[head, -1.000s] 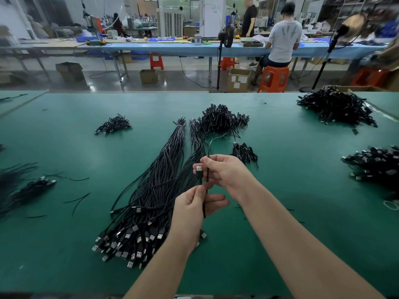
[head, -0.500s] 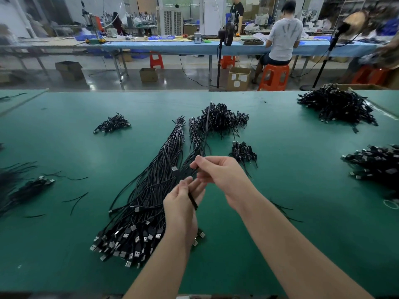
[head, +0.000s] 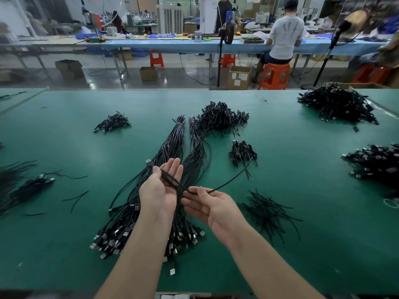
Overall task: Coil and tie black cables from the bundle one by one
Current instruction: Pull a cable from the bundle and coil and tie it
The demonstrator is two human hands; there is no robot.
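Left hand (head: 162, 186), palm up with fingers straight, carries loops of one black cable (head: 172, 182); right hand (head: 212, 207) pinches its strand, whose free end trails beyond the right hand. The bundle (head: 151, 203) lies beneath both hands on the green table (head: 302, 244). Workshop benches stand beyond; no legible writing.

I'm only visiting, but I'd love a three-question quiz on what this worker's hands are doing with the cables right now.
1. True or false: the left hand lies palm up with a cable looped across it.
2. What does the right hand pinch? A) a plug B) the cable C) nothing
3. Fill in: the big bundle lies on a ____ table.

Key: 1 true; 2 B; 3 green.
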